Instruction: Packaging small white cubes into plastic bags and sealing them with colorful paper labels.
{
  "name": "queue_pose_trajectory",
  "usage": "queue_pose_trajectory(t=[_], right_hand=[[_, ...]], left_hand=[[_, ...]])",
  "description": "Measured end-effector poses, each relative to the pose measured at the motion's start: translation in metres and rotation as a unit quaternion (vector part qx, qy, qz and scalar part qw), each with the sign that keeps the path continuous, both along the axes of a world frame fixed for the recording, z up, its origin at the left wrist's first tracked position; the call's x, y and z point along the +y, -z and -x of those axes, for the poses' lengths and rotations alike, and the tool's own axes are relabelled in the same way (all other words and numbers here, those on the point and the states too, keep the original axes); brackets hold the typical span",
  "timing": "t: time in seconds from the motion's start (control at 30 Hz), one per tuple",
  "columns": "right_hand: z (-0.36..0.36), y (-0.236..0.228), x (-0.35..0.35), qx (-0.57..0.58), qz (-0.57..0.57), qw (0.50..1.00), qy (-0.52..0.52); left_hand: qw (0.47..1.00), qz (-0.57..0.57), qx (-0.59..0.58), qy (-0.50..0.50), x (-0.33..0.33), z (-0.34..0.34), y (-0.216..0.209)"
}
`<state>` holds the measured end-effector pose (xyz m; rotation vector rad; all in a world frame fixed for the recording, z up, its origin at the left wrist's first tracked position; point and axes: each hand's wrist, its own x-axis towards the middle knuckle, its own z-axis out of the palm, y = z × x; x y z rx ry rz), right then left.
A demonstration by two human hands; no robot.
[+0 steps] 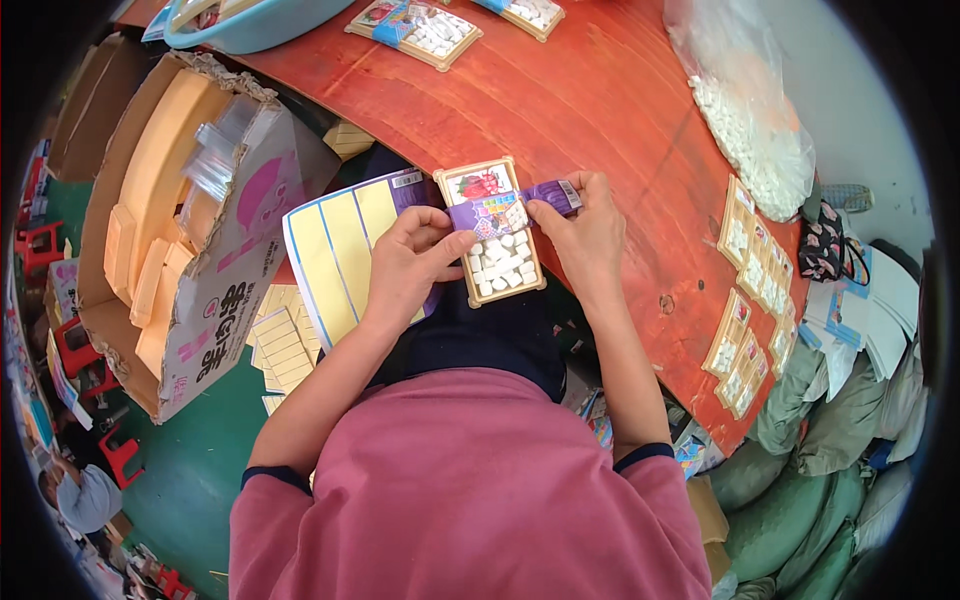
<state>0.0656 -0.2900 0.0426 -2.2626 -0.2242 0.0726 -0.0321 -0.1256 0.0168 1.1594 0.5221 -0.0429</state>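
Note:
At the table's near edge, a small tan tray [541,278] holds white chunky pieces [503,262] in its lower part and a picture card with red fruit [480,183] in its upper part. A purple printed paper strip [487,213] lies across its middle, with one end sticking out past the right side. My left hand [412,258] grips the tray's left side, thumb pressed on the strip. My right hand [590,230] pinches the strip's free end between thumb and fingers. Beside my left wrist rests a yellow sticker sheet [342,255] with a blue-white border.
Filled trays [748,240] lie in rows on the red table [600,110] at right, below a clear bag of white pieces [745,140]. Other wrapped trays [435,35] and a blue basin [262,28] are at the far side. A carton [235,270] of tan trays stands left.

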Motion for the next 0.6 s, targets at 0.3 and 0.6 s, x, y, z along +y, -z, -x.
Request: queue_pose_trajectory(t=[0.3,0.6], right_hand=[[0.002,0.008,-0.007,0.029,-0.082,0.996,0.002],[0.008,-0.001,0.003,0.334,-0.518,0.787,-0.037]], left_hand=[[0.989,0.146,-0.03,-0.002,-0.009,0.003,0.013],[0.934,0.345,-0.084,0.044,-0.006,-0.006,-0.013]])
